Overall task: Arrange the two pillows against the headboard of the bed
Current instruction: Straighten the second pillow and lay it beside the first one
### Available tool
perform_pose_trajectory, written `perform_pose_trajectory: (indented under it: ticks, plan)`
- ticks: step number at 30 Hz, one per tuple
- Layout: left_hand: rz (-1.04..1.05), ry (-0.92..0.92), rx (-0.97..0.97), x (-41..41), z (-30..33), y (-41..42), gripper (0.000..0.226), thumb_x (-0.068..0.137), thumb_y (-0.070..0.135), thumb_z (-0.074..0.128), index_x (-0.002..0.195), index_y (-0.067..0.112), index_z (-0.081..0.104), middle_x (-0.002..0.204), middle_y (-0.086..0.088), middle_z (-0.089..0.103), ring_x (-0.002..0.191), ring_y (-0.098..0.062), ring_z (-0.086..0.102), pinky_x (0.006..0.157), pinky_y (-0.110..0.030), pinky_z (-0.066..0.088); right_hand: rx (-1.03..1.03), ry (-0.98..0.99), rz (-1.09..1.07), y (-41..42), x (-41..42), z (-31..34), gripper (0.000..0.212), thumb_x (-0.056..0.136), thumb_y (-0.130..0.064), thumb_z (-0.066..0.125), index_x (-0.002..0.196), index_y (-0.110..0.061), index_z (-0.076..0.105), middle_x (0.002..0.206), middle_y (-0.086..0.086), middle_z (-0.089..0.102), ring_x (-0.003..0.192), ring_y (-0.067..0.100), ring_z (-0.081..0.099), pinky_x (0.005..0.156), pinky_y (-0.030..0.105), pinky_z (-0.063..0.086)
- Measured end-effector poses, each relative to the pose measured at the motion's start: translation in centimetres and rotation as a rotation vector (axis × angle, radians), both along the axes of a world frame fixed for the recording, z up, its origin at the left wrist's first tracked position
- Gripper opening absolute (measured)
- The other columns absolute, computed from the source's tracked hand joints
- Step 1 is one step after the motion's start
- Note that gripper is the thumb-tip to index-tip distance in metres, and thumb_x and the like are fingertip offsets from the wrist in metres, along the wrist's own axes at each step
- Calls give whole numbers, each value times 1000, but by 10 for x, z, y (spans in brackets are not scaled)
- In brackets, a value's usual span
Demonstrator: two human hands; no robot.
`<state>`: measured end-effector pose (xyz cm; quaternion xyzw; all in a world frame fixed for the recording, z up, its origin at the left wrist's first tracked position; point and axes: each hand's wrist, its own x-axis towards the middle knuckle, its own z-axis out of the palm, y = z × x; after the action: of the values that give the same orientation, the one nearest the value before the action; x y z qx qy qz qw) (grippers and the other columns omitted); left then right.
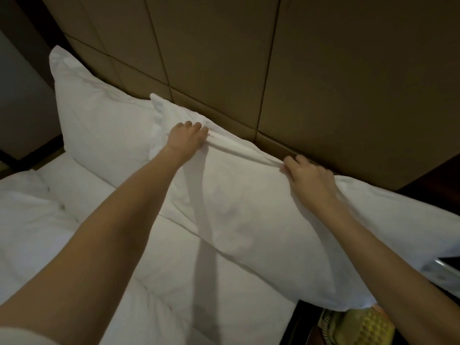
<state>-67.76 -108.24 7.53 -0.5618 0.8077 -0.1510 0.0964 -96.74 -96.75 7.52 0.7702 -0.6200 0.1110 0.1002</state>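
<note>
Both hands pinch the top edge of the near pillow — left hand at 11 o'clock, right hand at 2 o'clock, fabric bunched taut between them. It leans on the headboard; the far pillow stands at 10 o'clock, touching it — both on the white duvet

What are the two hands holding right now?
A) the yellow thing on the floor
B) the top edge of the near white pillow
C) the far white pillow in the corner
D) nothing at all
B: the left hand and the right hand both pinch a bunched fold along the top edge of the near white pillow, by the brown padded headboard.
</note>
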Motion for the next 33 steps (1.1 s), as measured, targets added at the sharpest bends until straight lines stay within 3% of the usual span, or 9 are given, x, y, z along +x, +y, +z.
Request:
perform_pose_trajectory:
  ticks: [1,3,6,8,13,16,21,27,33]
  plan:
    - [58,50,4,0,-6,5,34,94,18,49,127,11,45,122,-14,54,105,-32,55,85,-41,47,-14,32,-28,0,4,-3,8,91,-13,58,98,-11,59,87,13,58,68,35,57,58,40,46]
    - [130,115,5,0,-22,16,39,93,20,49,131,15,41,132,-13,47,116,-34,48,94,-47,44,31,99,-29,7,9,-18,38,81,-5,64,118,-13,58,115,17,60,95,38,57,78,45,45]
    - [193,211,75,6,-41,27,52,98,32,35,147,26,19,155,-5,22,140,-33,24,108,-59,26,148,249,181,26,-6,-47,51,94,-31,41,140,-10,45,145,15,45,132,33,45,104,46,37]
    - [259,256,126,14,-46,26,57,98,38,29,150,29,6,161,0,6,146,-31,11,112,-60,18,236,296,139,33,-16,-58,63,93,-44,26,143,-10,40,150,13,39,138,27,38,111,44,30]
    - [327,293,136,28,-45,30,60,98,35,32,150,29,3,162,-2,0,147,-31,10,115,-57,15,287,221,100,32,-7,-58,56,95,-43,28,144,-16,37,153,12,33,142,28,30,114,48,22]
    - [375,462,150,27,-45,42,59,98,26,36,151,26,9,161,-8,7,146,-32,16,114,-55,18,324,71,142,29,-13,-57,49,98,-35,37,146,-25,33,157,3,26,145,20,21,116,41,12]
    - [466,720,70,38,-44,65,51,95,17,37,145,15,30,154,-12,30,136,-34,35,107,-51,31,222,-258,178,15,20,-36,33,96,-18,48,128,-13,57,135,7,56,126,25,49,105,38,31]
    - [731,1240,-55,91,-36,86,35,89,10,38,114,9,63,112,-13,69,100,-29,63,83,-34,49,392,-474,281,-9,91,-16,32,95,-14,47,125,-14,58,120,5,65,108,24,59,94,34,44]
    - [918,1511,-114,150,-44,113,31,89,4,36,96,4,65,91,-15,69,74,-22,61,69,-26,48,406,-538,432,-62,188,8,29,94,-15,47,119,-12,61,107,8,69,96,23,63,84,37,53]
